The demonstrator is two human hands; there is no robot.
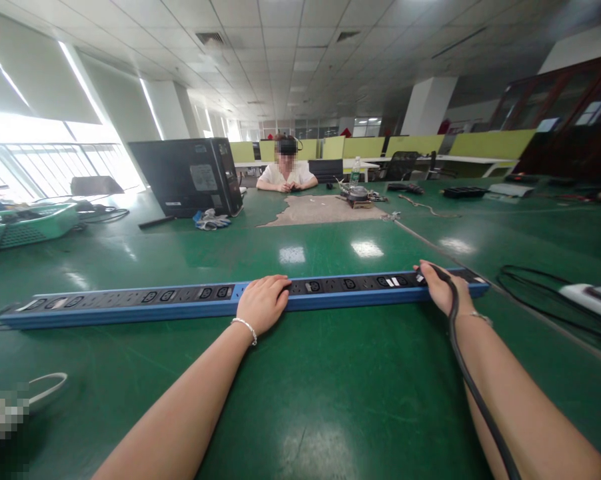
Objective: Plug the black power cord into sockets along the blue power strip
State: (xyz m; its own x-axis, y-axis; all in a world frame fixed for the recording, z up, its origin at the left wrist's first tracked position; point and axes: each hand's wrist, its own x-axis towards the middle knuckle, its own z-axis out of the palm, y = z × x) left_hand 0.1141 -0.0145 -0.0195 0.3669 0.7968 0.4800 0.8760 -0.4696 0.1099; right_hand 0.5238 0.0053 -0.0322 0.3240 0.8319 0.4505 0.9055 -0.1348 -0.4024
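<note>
A long blue power strip [180, 313] with a row of black sockets lies across the green table in front of me. My left hand [263, 300] rests over its middle, fingers curled over the far side and thumb along the top, gripping it. Near the strip's right end, my right hand [443, 288] holds the plug [420, 275] of a thick black power cord [455, 340] against the sockets. My fingers partly cover the plug, and I cannot tell how deep it sits. The cord trails down along my right forearm.
A black computer case [180, 177] and gloves [211, 219] stand beyond the strip at left, near a green basket [35, 228]. A person [286, 173] sits across the table [330, 380]. Black cables [535, 297] and a white device [593, 298] lie at right.
</note>
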